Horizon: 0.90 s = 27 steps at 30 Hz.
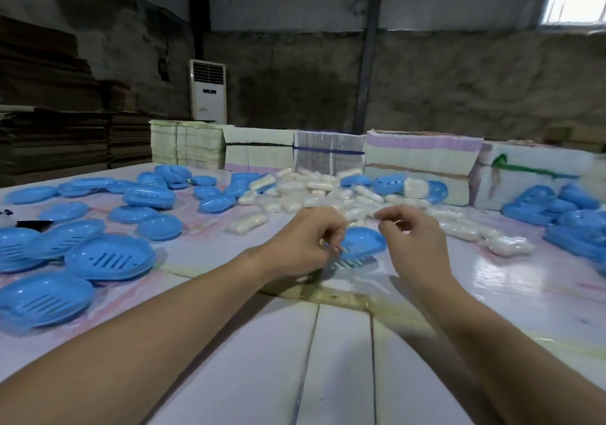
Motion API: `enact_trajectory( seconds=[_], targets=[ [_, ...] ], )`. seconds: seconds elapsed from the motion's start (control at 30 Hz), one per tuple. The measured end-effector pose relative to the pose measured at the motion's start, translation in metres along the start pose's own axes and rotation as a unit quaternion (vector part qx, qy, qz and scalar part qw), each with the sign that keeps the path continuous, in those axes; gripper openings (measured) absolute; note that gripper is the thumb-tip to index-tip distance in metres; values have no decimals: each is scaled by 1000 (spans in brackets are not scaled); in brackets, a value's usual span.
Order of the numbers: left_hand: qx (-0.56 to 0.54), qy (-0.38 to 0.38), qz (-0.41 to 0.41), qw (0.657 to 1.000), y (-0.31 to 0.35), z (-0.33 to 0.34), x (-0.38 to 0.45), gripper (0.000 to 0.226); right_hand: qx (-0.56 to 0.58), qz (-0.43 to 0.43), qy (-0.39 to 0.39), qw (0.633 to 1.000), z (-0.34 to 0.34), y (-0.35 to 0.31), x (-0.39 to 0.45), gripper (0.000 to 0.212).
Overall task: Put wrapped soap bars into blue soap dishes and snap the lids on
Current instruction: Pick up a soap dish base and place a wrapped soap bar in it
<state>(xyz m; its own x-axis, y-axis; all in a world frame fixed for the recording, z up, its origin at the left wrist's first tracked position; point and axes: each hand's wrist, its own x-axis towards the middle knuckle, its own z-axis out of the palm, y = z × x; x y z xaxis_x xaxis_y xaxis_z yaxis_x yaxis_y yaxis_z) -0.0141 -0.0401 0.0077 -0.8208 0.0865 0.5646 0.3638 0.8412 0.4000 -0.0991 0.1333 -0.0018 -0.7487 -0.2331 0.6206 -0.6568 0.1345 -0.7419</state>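
A blue soap dish point(365, 241) hangs tilted just above the table between my hands, and its slotted shadow falls on the surface below. My left hand point(305, 244) pinches the dish's near left edge with curled fingers. My right hand point(410, 239) hovers just right of the dish with loosely curled fingers and holds nothing. A heap of wrapped white soap bars point(321, 195) lies right behind the hands. One wrapped bar point(247, 223) lies apart to the left, another point(510, 245) to the right.
Several blue dishes and lids point(110, 255) are spread over the left of the white table point(344, 342). More blue pieces point(570, 218) are piled at the right edge. Stacked bundles of flat cartons point(419, 155) line the table's far side.
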Motion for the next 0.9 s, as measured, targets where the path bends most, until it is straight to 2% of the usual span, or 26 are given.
enact_trajectory(
  seconds=[0.07, 0.17, 0.23, 0.33, 0.4, 0.43, 0.5, 0.6, 0.67, 0.8, 0.9],
  targets=[
    [-70, -42, 20, 996, 4, 7, -4, 47, 1, 38, 32, 999, -7, 10, 7, 25],
    [-108, -49, 11, 993, 3, 12, -14, 40, -18, 88, 35, 995, -7, 22, 8, 21],
    [-93, -52, -36, 994, -1, 16, -20, 38, -42, 104, 18, 994, -6, 26, 8, 18],
    [-96, -90, -109, 985, -3, 22, -21, 53, -102, 118, -11, 988, -12, 34, 10, 15],
    [-63, -120, -131, 982, -6, 29, -19, 69, -143, 139, -30, 980, -17, 41, 10, 17],
    [-22, -137, -131, 982, -7, 32, -17, 69, -159, 153, -32, 975, -18, 45, 10, 22],
    [41, -161, -118, 979, -9, 36, -17, 55, -204, 165, -26, 965, -21, 51, 13, 32],
    [20, -168, -99, 981, -12, 35, -18, 36, -355, 146, -44, 923, -33, 59, 26, 45],
    [19, -174, -82, 981, -12, 34, -17, 32, -437, 173, -45, 882, -50, 68, 36, 51],
    [43, -186, -41, 981, -9, 37, -16, 32, -508, 259, -71, 818, -80, 92, 52, 58],
    [52, -183, -36, 981, -9, 37, -15, 33, -516, 284, -85, 804, -85, 103, 65, 62]
  ],
)
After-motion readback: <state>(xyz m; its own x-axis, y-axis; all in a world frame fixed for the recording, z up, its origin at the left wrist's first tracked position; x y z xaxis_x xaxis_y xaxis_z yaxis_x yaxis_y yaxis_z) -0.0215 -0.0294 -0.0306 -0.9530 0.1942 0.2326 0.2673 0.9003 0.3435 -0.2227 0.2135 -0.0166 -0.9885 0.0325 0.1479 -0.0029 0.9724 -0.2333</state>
